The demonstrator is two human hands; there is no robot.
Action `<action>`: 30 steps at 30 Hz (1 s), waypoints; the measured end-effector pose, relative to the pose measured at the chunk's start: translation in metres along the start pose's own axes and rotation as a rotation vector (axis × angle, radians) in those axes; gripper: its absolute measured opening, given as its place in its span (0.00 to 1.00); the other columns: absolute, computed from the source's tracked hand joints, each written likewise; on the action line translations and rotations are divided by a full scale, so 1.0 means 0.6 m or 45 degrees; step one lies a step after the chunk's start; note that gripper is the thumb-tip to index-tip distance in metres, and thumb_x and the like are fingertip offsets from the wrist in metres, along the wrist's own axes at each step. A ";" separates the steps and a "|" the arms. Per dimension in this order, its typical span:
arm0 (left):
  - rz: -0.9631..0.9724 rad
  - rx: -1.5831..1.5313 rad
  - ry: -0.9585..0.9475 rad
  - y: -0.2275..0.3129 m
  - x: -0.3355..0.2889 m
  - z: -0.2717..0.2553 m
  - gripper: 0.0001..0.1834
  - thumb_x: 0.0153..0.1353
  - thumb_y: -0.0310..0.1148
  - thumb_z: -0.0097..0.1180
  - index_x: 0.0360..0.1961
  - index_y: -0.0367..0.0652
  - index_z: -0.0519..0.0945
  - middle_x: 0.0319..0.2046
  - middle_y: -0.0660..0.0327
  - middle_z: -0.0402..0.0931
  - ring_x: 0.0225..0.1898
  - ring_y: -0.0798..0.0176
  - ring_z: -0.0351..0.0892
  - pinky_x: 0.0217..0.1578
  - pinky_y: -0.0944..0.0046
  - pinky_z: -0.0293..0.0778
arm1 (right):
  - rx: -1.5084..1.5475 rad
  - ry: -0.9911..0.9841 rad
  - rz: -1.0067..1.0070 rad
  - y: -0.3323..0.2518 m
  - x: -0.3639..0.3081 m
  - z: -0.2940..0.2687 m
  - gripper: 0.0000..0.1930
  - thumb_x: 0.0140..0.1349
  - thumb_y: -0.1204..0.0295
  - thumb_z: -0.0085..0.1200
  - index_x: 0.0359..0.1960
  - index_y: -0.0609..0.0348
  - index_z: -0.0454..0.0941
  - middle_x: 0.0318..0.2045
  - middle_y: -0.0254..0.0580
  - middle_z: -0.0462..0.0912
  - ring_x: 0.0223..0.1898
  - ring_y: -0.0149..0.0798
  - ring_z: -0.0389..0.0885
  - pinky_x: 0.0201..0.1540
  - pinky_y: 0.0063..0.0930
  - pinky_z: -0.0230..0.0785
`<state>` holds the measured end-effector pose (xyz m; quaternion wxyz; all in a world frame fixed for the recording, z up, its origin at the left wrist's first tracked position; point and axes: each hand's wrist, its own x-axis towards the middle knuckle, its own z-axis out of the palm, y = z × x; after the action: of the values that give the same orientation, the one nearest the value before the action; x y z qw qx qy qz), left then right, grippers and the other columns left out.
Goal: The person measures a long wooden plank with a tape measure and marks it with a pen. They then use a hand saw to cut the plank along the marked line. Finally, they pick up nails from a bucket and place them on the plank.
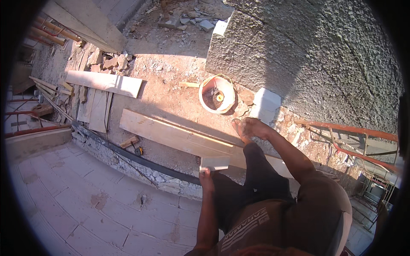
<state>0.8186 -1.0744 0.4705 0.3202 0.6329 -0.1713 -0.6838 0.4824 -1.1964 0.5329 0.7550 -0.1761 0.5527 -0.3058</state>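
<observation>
A pale grey, flat rectangular piece (215,162) is in my left hand (206,181), gripped at its lower left edge with the thumb on top. What it is made of I cannot make out. It is held in front of my dark trousers, over the long plank (179,138). My right hand (255,128) hangs over my foot (240,130), with its fingers loosely apart and nothing seen in them. Just beyond that hand stands a round bucket (232,94) with dark material and a small yellow object inside.
A rough grey wall (333,55) rises at the right, with a white block (265,102) at its foot. Left lie another plank (104,82), broken stones (109,63) and a yellow-black tape measure (139,150). A rubble-edged ledge (166,181) borders the block wall (98,200). Red metal bars (354,132) stand right.
</observation>
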 end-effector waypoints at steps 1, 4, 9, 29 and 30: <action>0.070 0.052 -0.108 0.036 -0.008 -0.018 0.18 0.72 0.36 0.46 0.56 0.34 0.72 0.48 0.54 0.76 0.50 0.59 0.75 0.53 0.58 0.71 | -0.007 0.020 0.055 0.017 -0.060 0.020 0.13 0.71 0.60 0.51 0.47 0.54 0.74 0.34 0.32 0.78 0.37 0.32 0.80 0.41 0.29 0.76; 0.107 -0.169 -0.464 0.151 -0.032 -0.060 0.21 0.71 0.40 0.47 0.58 0.37 0.71 0.53 0.55 0.75 0.56 0.56 0.73 0.57 0.55 0.70 | -0.078 0.236 0.205 0.066 -0.209 0.091 0.12 0.72 0.62 0.50 0.50 0.54 0.73 0.35 0.33 0.78 0.37 0.33 0.81 0.41 0.29 0.77; 0.209 -0.561 -0.665 0.289 -0.076 -0.070 0.31 0.66 0.61 0.48 0.54 0.43 0.74 0.48 0.57 0.77 0.53 0.53 0.76 0.50 0.51 0.74 | 0.209 0.178 0.127 0.114 -0.341 0.217 0.14 0.74 0.68 0.45 0.56 0.57 0.70 0.37 0.35 0.77 0.38 0.33 0.80 0.42 0.29 0.76; -0.273 0.614 -1.503 0.137 -0.378 0.275 0.13 0.67 0.34 0.59 0.46 0.34 0.81 0.29 0.63 0.77 0.27 0.67 0.73 0.29 0.66 0.70 | 0.503 0.364 -0.731 0.225 -0.627 0.200 0.36 0.71 0.72 0.52 0.75 0.57 0.46 0.40 0.44 0.82 0.34 0.30 0.81 0.36 0.25 0.78; -0.281 0.533 -1.617 0.112 -0.394 0.290 0.13 0.67 0.33 0.59 0.46 0.34 0.81 0.29 0.63 0.77 0.27 0.68 0.73 0.29 0.66 0.70 | 0.490 0.393 -0.729 0.239 -0.652 0.182 0.36 0.71 0.73 0.52 0.75 0.57 0.46 0.40 0.44 0.82 0.34 0.31 0.81 0.37 0.25 0.78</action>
<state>0.6622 -0.9991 0.7164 -0.0436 0.1708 -0.3894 -0.9040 0.5446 -0.8398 0.7661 0.5661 -0.1302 0.5206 -0.6257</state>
